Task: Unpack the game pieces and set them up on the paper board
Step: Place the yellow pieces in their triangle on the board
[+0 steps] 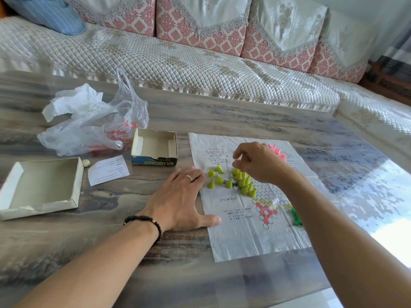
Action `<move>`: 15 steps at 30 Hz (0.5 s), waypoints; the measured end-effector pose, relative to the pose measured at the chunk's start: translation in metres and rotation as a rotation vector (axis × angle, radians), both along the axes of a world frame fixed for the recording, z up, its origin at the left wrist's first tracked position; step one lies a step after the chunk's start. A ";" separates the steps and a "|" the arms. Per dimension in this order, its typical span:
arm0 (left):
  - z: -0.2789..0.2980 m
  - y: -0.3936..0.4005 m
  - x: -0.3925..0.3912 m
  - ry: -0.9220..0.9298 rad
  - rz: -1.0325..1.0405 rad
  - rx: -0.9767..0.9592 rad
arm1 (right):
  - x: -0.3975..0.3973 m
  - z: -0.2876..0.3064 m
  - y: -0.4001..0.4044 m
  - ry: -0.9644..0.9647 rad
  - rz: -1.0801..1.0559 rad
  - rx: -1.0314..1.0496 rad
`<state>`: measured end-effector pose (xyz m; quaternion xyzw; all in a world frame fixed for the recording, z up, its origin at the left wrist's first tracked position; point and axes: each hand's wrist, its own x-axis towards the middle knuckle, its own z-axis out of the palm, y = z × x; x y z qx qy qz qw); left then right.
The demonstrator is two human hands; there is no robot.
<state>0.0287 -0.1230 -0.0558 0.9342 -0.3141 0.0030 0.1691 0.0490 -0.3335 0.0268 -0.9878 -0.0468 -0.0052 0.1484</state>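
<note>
The small open box (154, 150) reads "SULIAOTIAOQI" upside down; print on the paper board (244, 236) is illegible.

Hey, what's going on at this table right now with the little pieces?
A person is setting up a board game. The left hand lies flat on the table, its fingertips at the paper board's left edge. The right hand hovers over the yellow-green pieces, fingers pinched together; whether they hold a piece I can't tell. Pink pieces and green pieces sit elsewhere on the board. The empty box, its lid and a plastic bag lie to the left.
</note>
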 end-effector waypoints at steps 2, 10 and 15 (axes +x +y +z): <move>0.000 0.000 0.000 -0.001 0.000 0.000 | 0.001 -0.001 -0.002 -0.006 -0.009 -0.008; -0.001 0.000 0.001 -0.002 0.000 0.000 | 0.007 -0.002 -0.001 -0.031 0.032 -0.091; 0.000 0.000 0.001 -0.003 -0.003 0.000 | 0.008 -0.005 -0.001 -0.071 0.092 -0.205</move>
